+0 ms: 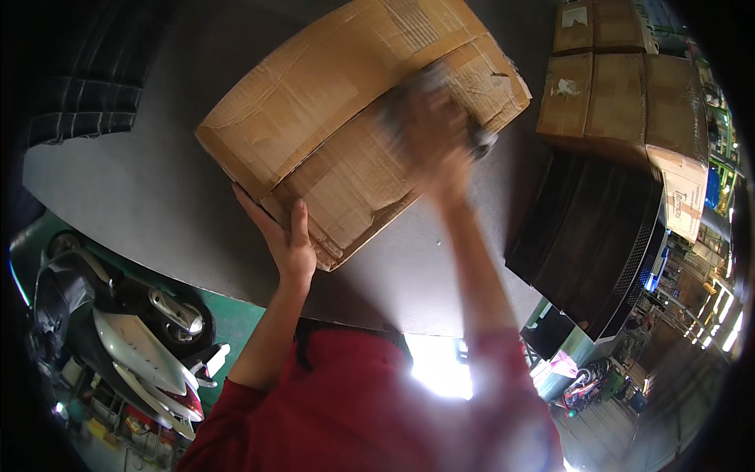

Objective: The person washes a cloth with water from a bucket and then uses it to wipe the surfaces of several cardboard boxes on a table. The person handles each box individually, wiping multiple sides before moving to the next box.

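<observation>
A worn brown cardboard box (314, 102) lies at an angle on a grey tabletop (157, 189), its long flaps meeting along a seam. My left hand (285, 244) rests against the box's near left corner, thumb raised along the side and fingers partly hidden beneath the edge. Over the right half of the seam, my right hand (436, 149) is smeared by motion. It is closed around a dark grey object (429, 82) with a pale rounded end by the box's right edge. The blur hides what kind of thing it is.
Several cardboard boxes (613, 94) are stacked at the right, beside a black ribbed case (586, 228). Black ribbed stacked pieces (86, 102) sit at the far left of the table. Below the table's left edge, a motor scooter (134, 346) stands on a green floor (236, 322).
</observation>
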A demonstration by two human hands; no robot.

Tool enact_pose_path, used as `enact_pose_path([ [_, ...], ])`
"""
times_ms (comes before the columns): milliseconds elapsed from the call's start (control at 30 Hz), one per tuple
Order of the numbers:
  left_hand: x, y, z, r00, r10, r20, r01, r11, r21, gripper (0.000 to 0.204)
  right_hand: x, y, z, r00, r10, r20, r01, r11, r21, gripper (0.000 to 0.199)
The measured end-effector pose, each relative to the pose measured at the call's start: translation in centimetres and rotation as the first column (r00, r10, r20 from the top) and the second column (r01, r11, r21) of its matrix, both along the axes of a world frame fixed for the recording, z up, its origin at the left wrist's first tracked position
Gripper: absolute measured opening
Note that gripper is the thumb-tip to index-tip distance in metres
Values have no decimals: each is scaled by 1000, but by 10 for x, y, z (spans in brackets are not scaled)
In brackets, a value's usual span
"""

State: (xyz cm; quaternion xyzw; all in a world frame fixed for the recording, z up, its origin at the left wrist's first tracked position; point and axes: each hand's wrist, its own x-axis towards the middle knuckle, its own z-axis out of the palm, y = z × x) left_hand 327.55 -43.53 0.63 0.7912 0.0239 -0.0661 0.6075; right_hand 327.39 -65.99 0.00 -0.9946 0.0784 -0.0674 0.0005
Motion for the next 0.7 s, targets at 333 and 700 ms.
enact_pose_path([
  [333,-1,-9,-1,997,58,-59,-69,975,-210,83,19,-192,-7,988,-100,116,145,845,-514,43],
  [700,-4,1,-8,998,54,-35,-62,959,-276,85,-49,38,18,958,174,226,-215,961,174,28],
])
